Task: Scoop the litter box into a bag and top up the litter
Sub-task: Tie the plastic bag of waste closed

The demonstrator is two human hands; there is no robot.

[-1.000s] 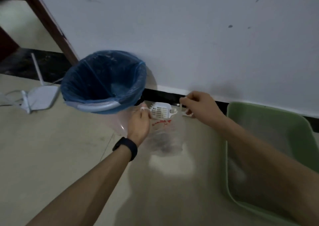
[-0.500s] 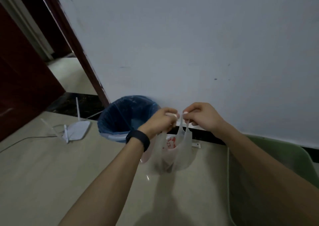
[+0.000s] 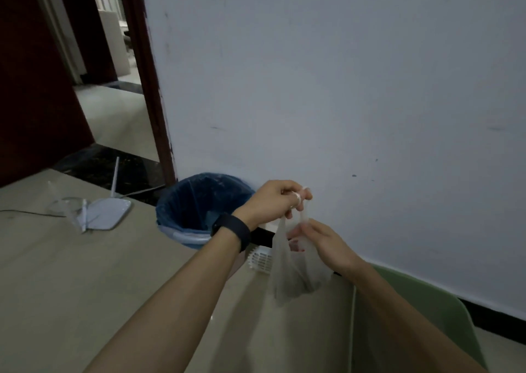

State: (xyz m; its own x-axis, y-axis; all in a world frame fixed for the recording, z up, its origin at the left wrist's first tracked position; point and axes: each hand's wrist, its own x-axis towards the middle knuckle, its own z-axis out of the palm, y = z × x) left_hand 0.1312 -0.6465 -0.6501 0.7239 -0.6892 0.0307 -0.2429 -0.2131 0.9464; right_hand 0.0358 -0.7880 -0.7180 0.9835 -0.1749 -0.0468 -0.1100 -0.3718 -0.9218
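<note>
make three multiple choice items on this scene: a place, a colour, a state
1. Where is the white scoop? A on the floor behind the bag; B on a shelf; C hung on a hook.
2. What colour is the bin liner? A red; B blue; C yellow.
3. How is the bag? A lying flat; B held up by the left hand and right hand; C stuffed under an arm.
Answers: 1 A, its slotted end shows on the floor behind the bag. 2 B, blue plastic lines the bin. 3 B, both hands grip its handles and it hangs.
</note>
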